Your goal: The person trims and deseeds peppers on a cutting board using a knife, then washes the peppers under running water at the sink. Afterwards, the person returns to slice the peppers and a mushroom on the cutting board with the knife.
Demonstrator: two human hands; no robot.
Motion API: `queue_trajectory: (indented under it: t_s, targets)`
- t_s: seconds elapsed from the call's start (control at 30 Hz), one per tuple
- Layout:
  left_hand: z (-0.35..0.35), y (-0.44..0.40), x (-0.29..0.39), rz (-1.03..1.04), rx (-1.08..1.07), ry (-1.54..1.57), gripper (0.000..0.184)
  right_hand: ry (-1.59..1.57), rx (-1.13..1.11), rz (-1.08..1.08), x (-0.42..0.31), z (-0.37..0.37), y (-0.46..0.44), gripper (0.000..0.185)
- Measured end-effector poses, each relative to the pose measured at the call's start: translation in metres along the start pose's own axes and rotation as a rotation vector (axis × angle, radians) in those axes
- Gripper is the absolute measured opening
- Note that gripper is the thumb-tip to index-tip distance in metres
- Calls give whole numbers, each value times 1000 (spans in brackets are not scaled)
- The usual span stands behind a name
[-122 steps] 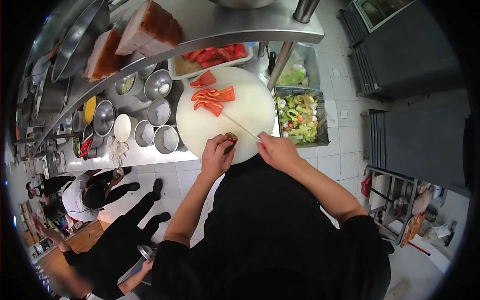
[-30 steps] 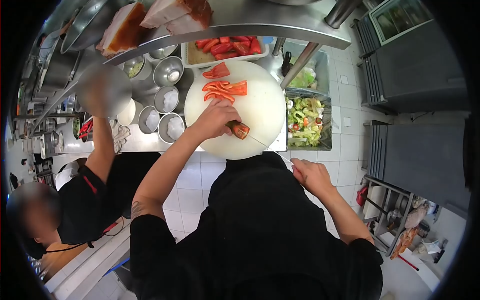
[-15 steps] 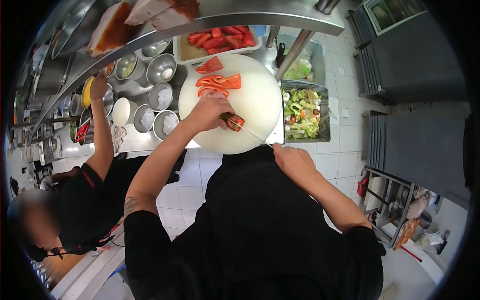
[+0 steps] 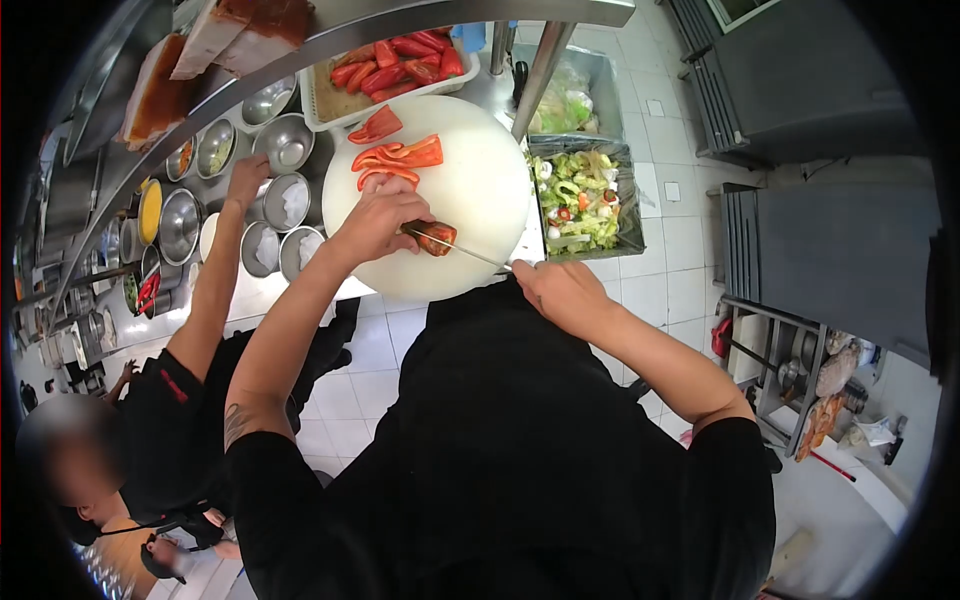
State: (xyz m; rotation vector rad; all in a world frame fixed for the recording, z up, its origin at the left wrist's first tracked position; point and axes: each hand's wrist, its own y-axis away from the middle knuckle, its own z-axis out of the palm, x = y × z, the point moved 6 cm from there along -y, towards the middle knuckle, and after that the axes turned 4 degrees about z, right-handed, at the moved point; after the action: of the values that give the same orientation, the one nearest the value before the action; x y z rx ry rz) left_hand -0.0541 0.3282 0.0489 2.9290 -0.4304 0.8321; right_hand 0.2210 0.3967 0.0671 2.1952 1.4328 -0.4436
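Observation:
My left hand is closed on a dark red pepper piece over the round white cutting board. In my right hand, fingers wrapped round its handle, is a knife; the thin blade reaches left to the pepper piece. The handle itself is hidden in the fist. Above my left hand on the board lie several flat strips of red pepper, with another cut piece farther back.
Behind the board stands a white tray of whole red peppers. A bin of vegetable scraps is at the right. Metal bowls line the left counter, where a co-worker's hand reaches in. A steel shelf crosses overhead.
The view has shifted, so the board and counter sit farther left. The co-worker's hand has moved from the yellow bowl toward the metal bowls. Both my hands keep their holds.

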Motion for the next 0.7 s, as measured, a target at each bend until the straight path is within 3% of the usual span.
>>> queue_trajectory:
  t_s: [0.27,0.43,0.53,0.6,0.63,0.7]
  targets:
    - [3,0,2,-8,7,-23,58,69,-33,58,-23,15,-40,14]
    - [1,9,7,-29,61,-63,58,176,-310,255,16,-42,40,19]
    - [4,24,4,-176,195,-68,61,156,-416,291,35,-60,67,32]
    - [14,42,-10,-442,390,-17,64,19,44,318,40,-54,57,54]
    - [18,45,-8,-448,436,-8,65,-125,220,262,38,-37,39,62]
    - [22,49,4,-415,521,89,63,-46,338,285,32,-4,-5,61]
